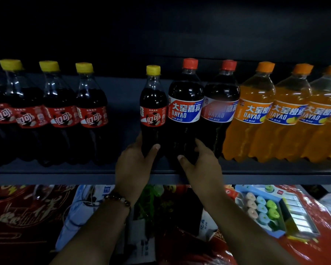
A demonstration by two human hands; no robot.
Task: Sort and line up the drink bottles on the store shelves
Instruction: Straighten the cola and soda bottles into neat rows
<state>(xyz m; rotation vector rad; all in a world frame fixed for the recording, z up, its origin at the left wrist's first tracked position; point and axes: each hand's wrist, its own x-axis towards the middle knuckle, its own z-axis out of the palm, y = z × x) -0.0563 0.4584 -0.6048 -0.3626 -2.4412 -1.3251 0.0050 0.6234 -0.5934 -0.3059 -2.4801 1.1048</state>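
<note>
My left hand (134, 165) gripped small cola bottle (153, 109) low down, right hand (201, 161) gripped big red-cap bottle (185, 111); both stood mid shelf (65, 175). Orange bottles (256, 115) were lined up. Gap beside yellow-cap colas (92, 113) needed filling.

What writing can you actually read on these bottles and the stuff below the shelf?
"大窑嘉宾 DAYAO": dark red-capped bottle gripped by the right hand.
"大窑 DAYAO": orange bottles; the rest is cut off.
Yellow-capped cola bottle in the left hand: red label too stylised to read surely.
Fine print and packages below: too blurred.
</note>
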